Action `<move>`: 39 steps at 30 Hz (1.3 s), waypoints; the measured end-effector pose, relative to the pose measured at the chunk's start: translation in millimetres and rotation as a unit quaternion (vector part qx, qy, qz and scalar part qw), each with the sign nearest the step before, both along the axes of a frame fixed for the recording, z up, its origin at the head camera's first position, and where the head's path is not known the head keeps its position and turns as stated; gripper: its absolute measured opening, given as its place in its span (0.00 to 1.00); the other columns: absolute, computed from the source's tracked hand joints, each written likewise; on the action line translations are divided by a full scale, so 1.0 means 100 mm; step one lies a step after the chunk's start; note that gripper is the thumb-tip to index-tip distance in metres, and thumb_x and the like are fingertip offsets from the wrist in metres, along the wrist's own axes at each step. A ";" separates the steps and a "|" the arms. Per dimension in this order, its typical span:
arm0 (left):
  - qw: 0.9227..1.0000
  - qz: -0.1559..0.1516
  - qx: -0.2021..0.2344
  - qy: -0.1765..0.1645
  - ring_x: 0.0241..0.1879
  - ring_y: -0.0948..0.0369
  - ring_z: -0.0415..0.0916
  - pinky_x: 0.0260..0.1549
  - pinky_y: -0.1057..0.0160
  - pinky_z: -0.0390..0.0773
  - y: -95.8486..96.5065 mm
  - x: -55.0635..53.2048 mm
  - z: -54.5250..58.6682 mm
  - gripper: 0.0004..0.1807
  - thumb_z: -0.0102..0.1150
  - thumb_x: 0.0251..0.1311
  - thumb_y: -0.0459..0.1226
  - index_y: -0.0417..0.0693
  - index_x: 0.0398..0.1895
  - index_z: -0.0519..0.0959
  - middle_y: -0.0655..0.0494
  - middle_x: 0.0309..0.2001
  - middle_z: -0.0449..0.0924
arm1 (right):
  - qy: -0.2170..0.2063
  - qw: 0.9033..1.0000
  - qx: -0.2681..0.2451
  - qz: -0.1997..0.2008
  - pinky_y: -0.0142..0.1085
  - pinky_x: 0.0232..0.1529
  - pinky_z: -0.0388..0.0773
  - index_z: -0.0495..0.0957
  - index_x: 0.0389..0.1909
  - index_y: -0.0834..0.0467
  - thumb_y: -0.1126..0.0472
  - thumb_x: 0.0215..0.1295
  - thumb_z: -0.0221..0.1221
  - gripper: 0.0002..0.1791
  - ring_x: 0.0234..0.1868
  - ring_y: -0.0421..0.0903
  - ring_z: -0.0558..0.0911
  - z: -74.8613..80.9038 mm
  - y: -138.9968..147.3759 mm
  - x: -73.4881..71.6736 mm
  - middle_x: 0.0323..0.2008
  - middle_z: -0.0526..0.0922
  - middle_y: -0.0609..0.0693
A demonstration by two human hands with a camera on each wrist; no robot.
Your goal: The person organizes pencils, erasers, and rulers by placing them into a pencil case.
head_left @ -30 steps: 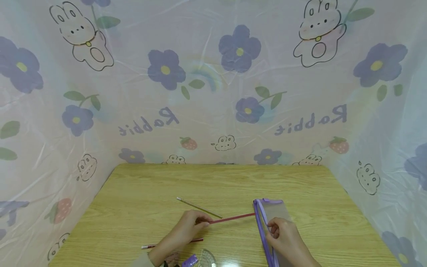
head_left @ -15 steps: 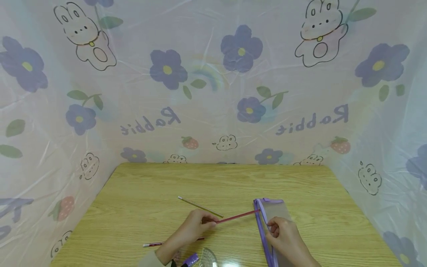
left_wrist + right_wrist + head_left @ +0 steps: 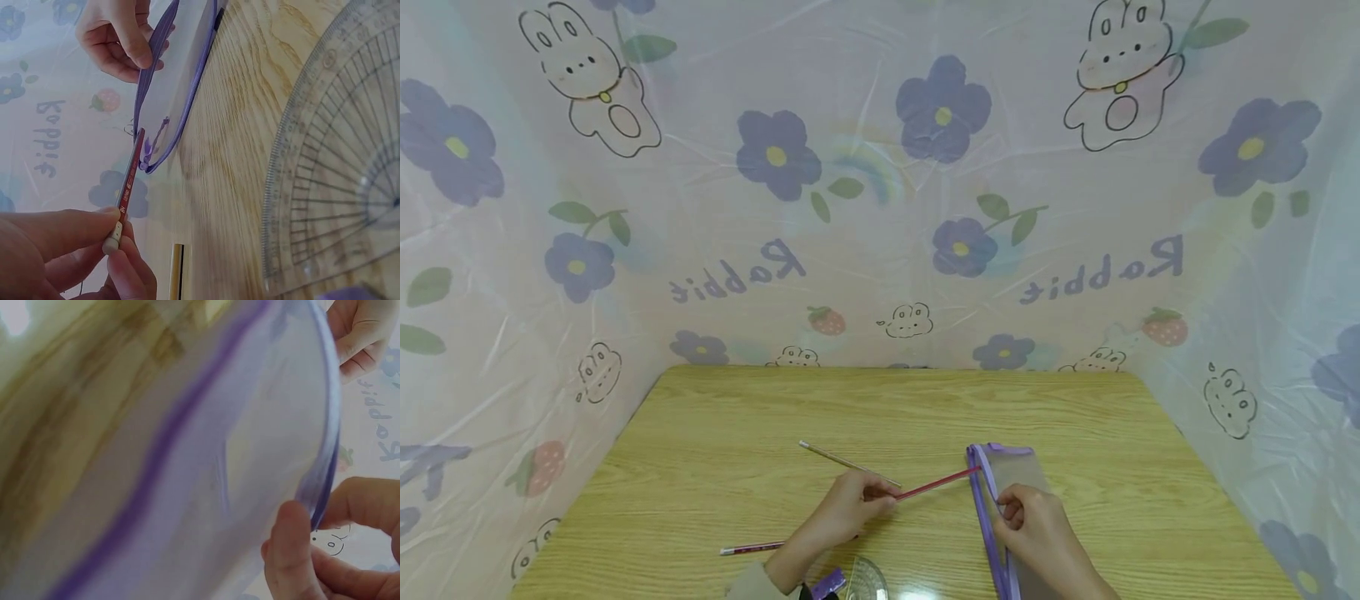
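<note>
My left hand [image 3: 850,507] pinches a red pencil [image 3: 936,482] near its white-capped end, between thumb and fingers. The pencil slants up to the right, its far end at the parted zipper of a see-through pencil pouch [image 3: 1018,471] with purple edging. In the left wrist view, the red pencil [image 3: 129,181] overlaps the pouch's mouth near one zipper end. My right hand [image 3: 1041,529] pinches one purple zipper edge and holds the mouth apart. That zipper edge [image 3: 331,425] bows away from the opposite one in the right wrist view.
A gold pencil [image 3: 842,458] lies on the wooden table [image 3: 760,408] beyond my left hand. Another red pencil [image 3: 748,548] lies partly under my left forearm. Near the front edge are a clear protractor [image 3: 868,581] and a small purple item [image 3: 830,583]. Patterned sheeting [image 3: 880,233] surrounds the table.
My left hand has moved right with the red pencil, bringing its far end over the pouch's zipper opening. My right hand keeps its pinch on the zipper edge, barely shifting.
</note>
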State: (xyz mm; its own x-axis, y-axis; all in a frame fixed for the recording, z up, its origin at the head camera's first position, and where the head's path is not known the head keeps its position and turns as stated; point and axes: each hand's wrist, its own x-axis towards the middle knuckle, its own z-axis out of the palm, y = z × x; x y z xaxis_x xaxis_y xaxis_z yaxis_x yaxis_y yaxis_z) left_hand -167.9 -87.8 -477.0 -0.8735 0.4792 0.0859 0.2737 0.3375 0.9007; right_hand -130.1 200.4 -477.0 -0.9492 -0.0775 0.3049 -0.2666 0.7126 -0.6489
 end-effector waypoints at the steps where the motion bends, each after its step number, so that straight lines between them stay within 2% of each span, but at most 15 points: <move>1: 1.000 0.000 0.002 -0.003 0.36 0.63 0.79 0.35 0.71 0.79 0.01 -0.01 0.00 0.07 0.63 0.65 0.31 0.39 0.43 0.85 0.51 0.38 0.85 | -0.001 1.000 0.000 0.000 0.26 0.21 0.77 0.80 0.26 0.64 0.79 0.43 0.65 0.10 0.19 0.33 0.73 0.00 0.00 0.00 0.19 0.76 0.43; 6: 1.000 -0.003 0.005 -0.008 0.37 0.60 0.80 0.37 0.71 0.80 0.04 -0.02 -0.01 0.07 0.62 0.65 0.30 0.36 0.43 0.85 0.47 0.39 0.85 | -0.003 1.000 -0.002 0.002 0.26 0.21 0.77 0.80 0.26 0.65 0.79 0.42 0.65 0.10 0.19 0.33 0.74 0.01 0.00 -0.01 0.19 0.76 0.44; 10: 1.000 -0.001 0.003 -0.013 0.38 0.60 0.80 0.37 0.71 0.80 0.09 -0.02 0.01 0.07 0.63 0.65 0.30 0.36 0.42 0.85 0.48 0.38 0.85 | -0.004 1.000 -0.003 0.005 0.26 0.21 0.77 0.80 0.26 0.65 0.79 0.43 0.64 0.10 0.19 0.33 0.74 0.02 0.00 -0.01 0.19 0.76 0.44; 16: 1.000 0.011 0.007 -0.021 0.35 0.64 0.78 0.33 0.70 0.78 0.17 -0.05 0.01 0.05 0.63 0.65 0.30 0.38 0.41 0.86 0.49 0.36 0.85 | -0.007 1.000 -0.010 0.002 0.27 0.21 0.77 0.80 0.26 0.65 0.79 0.43 0.64 0.10 0.20 0.33 0.74 0.02 -0.01 -0.03 0.19 0.76 0.44; 25: 0.999 0.018 0.019 -0.029 0.31 0.67 0.75 0.28 0.73 0.75 0.21 -0.08 -0.05 0.05 0.64 0.63 0.28 0.37 0.39 0.87 0.49 0.35 0.86 | -0.012 1.000 -0.018 0.003 0.27 0.21 0.77 0.80 0.26 0.65 0.80 0.43 0.64 0.10 0.20 0.34 0.74 0.03 -0.04 -0.04 0.19 0.76 0.45; 30: 0.999 0.008 0.036 -0.035 0.31 0.68 0.75 0.29 0.73 0.75 0.21 -0.09 -0.07 0.06 0.64 0.63 0.29 0.35 0.40 0.86 0.53 0.34 0.86 | -0.016 1.000 -0.015 0.001 0.27 0.21 0.77 0.80 0.26 0.65 0.80 0.43 0.64 0.10 0.20 0.34 0.74 0.03 -0.04 -0.04 0.19 0.76 0.44; 33: 0.999 -0.004 0.042 -0.026 0.32 0.68 0.74 0.29 0.73 0.76 0.22 -0.09 -0.07 0.06 0.63 0.64 0.29 0.34 0.40 0.86 0.56 0.34 0.85 | -0.020 1.000 -0.014 0.001 0.27 0.21 0.77 0.80 0.26 0.65 0.80 0.43 0.65 0.10 0.20 0.34 0.73 0.03 -0.04 -0.04 0.19 0.76 0.44; 37: 0.999 0.001 0.044 -0.031 0.31 0.68 0.74 0.28 0.72 0.75 0.27 -0.10 -0.09 0.06 0.64 0.63 0.28 0.33 0.40 0.86 0.54 0.34 0.86 | -0.027 1.000 -0.016 0.000 0.27 0.21 0.77 0.80 0.26 0.65 0.79 0.43 0.65 0.09 0.20 0.34 0.74 0.02 -0.03 -0.03 0.20 0.76 0.44; 39: 0.998 0.010 0.047 -0.045 0.30 0.68 0.73 0.28 0.73 0.74 0.30 -0.10 -0.09 0.06 0.64 0.63 0.28 0.33 0.40 0.86 0.51 0.34 0.86 | -0.029 0.999 -0.017 -0.001 0.27 0.21 0.77 0.80 0.27 0.65 0.79 0.43 0.65 0.09 0.20 0.34 0.74 0.02 -0.03 -0.03 0.20 0.76 0.44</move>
State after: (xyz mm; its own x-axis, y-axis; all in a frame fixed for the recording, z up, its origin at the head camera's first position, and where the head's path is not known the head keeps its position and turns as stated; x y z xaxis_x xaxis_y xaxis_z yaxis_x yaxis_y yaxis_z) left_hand -177.7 -57.9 -486.2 -0.8892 0.4549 0.0497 0.1836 0.2552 0.9493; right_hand -133.6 197.1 -475.2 -0.9655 -0.0667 0.2519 -0.2270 0.6901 -0.6872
